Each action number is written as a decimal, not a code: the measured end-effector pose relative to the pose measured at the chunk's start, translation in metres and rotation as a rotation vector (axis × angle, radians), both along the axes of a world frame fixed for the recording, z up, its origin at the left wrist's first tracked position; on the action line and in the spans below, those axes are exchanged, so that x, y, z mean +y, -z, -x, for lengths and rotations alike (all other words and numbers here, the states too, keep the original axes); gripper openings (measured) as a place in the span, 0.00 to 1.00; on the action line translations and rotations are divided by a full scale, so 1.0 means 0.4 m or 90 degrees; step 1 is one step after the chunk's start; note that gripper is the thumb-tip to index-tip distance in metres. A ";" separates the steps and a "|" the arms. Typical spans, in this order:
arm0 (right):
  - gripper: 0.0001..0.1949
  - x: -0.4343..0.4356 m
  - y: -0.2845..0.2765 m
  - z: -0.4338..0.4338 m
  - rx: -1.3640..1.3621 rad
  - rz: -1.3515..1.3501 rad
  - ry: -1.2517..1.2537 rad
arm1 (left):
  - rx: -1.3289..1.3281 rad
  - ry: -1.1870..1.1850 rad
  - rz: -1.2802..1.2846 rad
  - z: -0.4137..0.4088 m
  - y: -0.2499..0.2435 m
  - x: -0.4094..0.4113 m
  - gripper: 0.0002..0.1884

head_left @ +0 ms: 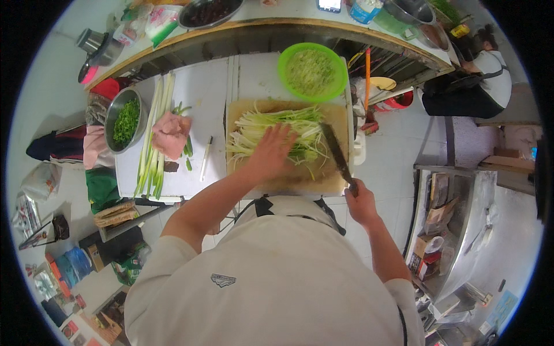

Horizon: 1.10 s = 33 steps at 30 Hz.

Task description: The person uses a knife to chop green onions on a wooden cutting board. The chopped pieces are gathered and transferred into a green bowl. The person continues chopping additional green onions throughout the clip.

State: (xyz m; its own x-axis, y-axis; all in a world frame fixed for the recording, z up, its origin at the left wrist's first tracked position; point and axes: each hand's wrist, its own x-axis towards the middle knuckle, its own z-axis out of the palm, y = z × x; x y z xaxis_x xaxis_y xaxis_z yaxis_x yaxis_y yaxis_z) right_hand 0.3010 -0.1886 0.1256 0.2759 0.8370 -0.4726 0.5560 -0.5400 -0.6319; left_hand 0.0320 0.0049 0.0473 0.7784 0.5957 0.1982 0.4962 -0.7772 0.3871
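Note:
A pile of shredded scallions (259, 123), white to green, lies across a wooden cutting board (277, 184). My left hand (273, 149) rests on the pile, fingers spread and slightly blurred. In my right hand (362, 203) is the handle of a cleaver (335, 149). Its dark blade is at the right end of the pile, with the handle towards me. Behind the board stands a bright green plastic basket (283, 88) holding finely chopped pale green vegetable (310, 71).
Left of the board are long whole scallions (151, 142), a pink cloth (172, 135), a slim white-handled tool (206, 159) and a steel bowl (145, 123) of chopped greens (127, 122). A shelf edge (277, 24) runs across the back. A person (480, 82) is at the far right.

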 end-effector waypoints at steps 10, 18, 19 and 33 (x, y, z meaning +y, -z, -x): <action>0.18 0.104 0.117 -0.051 -0.170 -0.067 0.022 | 0.273 0.171 0.007 -0.169 -0.089 0.126 0.54; 0.18 0.110 0.111 -0.016 -0.049 -0.028 0.108 | 0.248 0.215 -0.078 -0.357 0.021 0.200 0.19; 0.18 0.101 0.106 -0.015 -0.048 -0.017 0.119 | 0.290 0.226 -0.029 -0.371 -0.013 0.194 0.15; 0.17 0.100 0.123 -0.034 -0.005 -0.004 0.133 | 0.162 0.224 -0.016 -0.385 0.052 0.138 0.12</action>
